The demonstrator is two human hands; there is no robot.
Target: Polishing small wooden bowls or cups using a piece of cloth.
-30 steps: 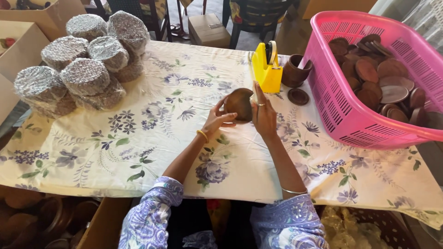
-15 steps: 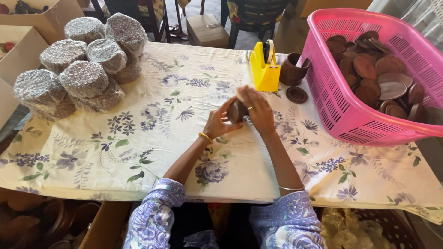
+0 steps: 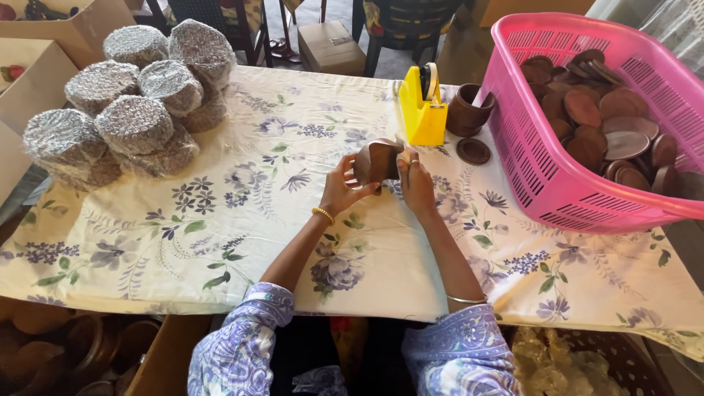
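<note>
A brown wooden pot (image 3: 375,161) is gripped between both hands above the worktop (image 3: 220,220), left hand (image 3: 339,189) closed under its side, right hand (image 3: 415,182) pressing its other side; half a second earlier it was largely covered by the fingers, now its rounded face is exposed; a yellow tape dispenser (image 3: 423,110) stands just beyond; a pink basket (image 3: 557,183) of wooden lids sits right.

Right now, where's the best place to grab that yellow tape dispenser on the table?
Probably grab the yellow tape dispenser around its tall narrow body, low down, coming from above with fingers on its two flat sides. It stands upright; the tape roll sits on top, and the brown wooden cup crowds its right.
</note>
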